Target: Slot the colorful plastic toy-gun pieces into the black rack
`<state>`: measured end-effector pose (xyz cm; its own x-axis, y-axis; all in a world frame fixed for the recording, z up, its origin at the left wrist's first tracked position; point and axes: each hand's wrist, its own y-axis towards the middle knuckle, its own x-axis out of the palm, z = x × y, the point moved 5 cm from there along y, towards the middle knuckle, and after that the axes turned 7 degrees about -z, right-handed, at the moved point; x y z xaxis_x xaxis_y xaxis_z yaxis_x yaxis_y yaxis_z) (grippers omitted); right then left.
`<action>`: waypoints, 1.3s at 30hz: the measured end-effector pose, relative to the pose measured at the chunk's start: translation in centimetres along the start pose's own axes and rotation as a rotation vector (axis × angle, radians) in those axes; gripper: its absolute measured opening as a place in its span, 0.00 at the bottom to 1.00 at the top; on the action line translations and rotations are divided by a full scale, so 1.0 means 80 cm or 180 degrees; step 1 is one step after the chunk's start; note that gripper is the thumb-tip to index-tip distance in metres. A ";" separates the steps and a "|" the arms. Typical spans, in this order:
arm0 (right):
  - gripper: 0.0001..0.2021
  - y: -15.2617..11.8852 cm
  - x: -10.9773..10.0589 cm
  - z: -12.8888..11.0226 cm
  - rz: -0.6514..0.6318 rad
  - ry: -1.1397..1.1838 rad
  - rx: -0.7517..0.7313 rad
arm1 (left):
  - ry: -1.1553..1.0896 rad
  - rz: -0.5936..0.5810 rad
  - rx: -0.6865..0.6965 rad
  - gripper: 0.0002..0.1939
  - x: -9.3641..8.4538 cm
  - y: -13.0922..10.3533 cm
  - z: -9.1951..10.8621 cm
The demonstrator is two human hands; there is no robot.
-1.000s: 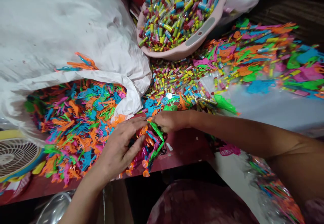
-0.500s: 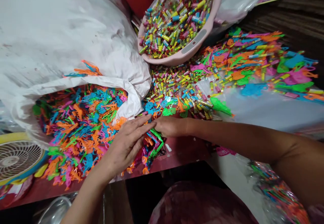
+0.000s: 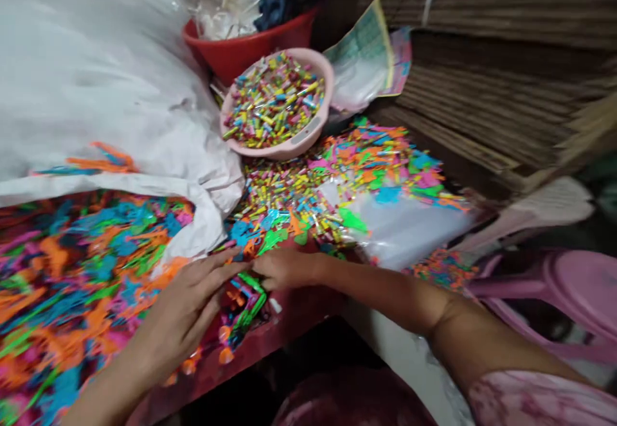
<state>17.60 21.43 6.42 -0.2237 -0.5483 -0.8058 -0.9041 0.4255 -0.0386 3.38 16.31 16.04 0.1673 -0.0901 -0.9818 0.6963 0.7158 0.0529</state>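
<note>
My left hand [image 3: 190, 301] lies palm down with its fingers stretched out over small colourful plastic toys, its fingertips beside my right hand. My right hand [image 3: 282, 268] is closed, knuckles up, at the table edge of the pile; what its curled fingers hold is hidden. Just below both hands lies a bunch of bent green, pink and orange plastic toys [image 3: 248, 301] with round orange ends. Further left, many loose plastic toys [image 3: 120, 239] spill out of a white sack [image 3: 202, 198]. Blue and green flat pieces [image 3: 274, 236] rest beyond my fingers.
A pink basin [image 3: 324, 114] heaped with small coloured tubes stands behind, before a red tub [image 3: 216, 53]. More toys and tubes [image 3: 376, 156] cover the table to the right, near clear plastic bags [image 3: 409, 223]. A pink plastic chair [image 3: 578, 284] stands at the right. The red table edge [image 3: 270, 349] is close.
The view has swung to the right, bringing the chair and slatted wall into sight. Both hands keep nearly the same place over the bunch of toys.
</note>
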 end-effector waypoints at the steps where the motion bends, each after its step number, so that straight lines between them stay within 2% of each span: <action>1: 0.08 -0.018 -0.011 0.004 0.0183 -0.0031 0.0107 | 0.0065 0.0057 0.0027 0.25 0.000 0.000 -0.001; 3: 0.12 -0.071 -0.040 0.020 0.0745 0.0024 0.0453 | 0.0169 0.0104 0.0061 0.27 0.000 0.001 -0.002; 4: 0.14 -0.105 -0.057 0.035 0.1070 -0.0022 0.0816 | 0.0208 0.0114 0.0085 0.28 -0.001 0.001 -0.001; 5: 0.13 -0.141 -0.072 0.051 0.1276 -0.0091 0.1238 | 0.0237 0.0120 0.0106 0.29 -0.001 0.002 0.000; 7: 0.12 -0.222 -0.099 0.091 0.1665 -0.0425 0.2418 | 0.0276 0.0159 0.0121 0.31 -0.003 0.002 0.003; 10: 0.14 -0.329 -0.119 0.139 0.1723 -0.1076 0.4152 | 0.0237 0.0183 0.0067 0.32 -0.003 0.001 0.001; 12: 0.16 -0.375 -0.116 0.160 0.1475 -0.1202 0.4860 | 0.0156 0.0139 0.0036 0.33 0.000 -0.001 -0.003; 14: 0.17 -0.399 -0.108 0.172 0.1307 -0.1194 0.5137 | 0.0075 0.0102 0.0006 0.33 0.004 -0.003 -0.007; 18: 0.18 -0.412 -0.098 0.183 0.1190 -0.1219 0.5121 | -0.0051 0.0119 -0.0046 0.31 0.007 -0.004 -0.011; 22: 0.18 -0.412 -0.101 0.186 0.1164 -0.1212 0.4951 | -0.0090 0.0214 -0.0024 0.27 0.004 -0.001 -0.009; 26: 0.14 -0.397 -0.109 0.180 0.1137 -0.1172 0.4588 | -0.0114 0.0201 -0.0033 0.25 0.001 0.000 -0.005; 28: 0.11 -0.382 -0.115 0.173 0.1208 -0.1077 0.4251 | -0.0195 0.0121 -0.0126 0.25 0.003 0.000 -0.005; 30: 0.07 -0.363 -0.123 0.165 0.1595 -0.0628 0.3673 | -0.0326 0.0023 -0.0250 0.24 0.006 -0.001 -0.008; 32: 0.05 -0.341 -0.129 0.158 0.2243 0.0214 0.2922 | -0.0447 -0.0065 -0.0353 0.23 0.010 -0.001 -0.012; 35: 0.14 -0.310 -0.128 0.157 0.3159 0.1531 0.2037 | -0.0553 -0.0099 -0.0373 0.24 0.014 -0.002 -0.015; 37: 0.23 -0.293 -0.117 0.162 0.3498 0.1966 0.1915 | -0.0578 -0.0085 -0.0357 0.24 0.015 -0.002 -0.016; 39: 0.24 -0.285 -0.103 0.165 0.3526 0.1740 0.2186 | -0.0593 -0.0081 -0.0360 0.24 0.016 -0.002 -0.016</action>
<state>44.90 25.79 6.14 -0.9449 0.1577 -0.2869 0.1495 0.9875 0.0505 2.58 16.98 14.54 0.2840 -0.2280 -0.9313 0.6209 0.7839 -0.0026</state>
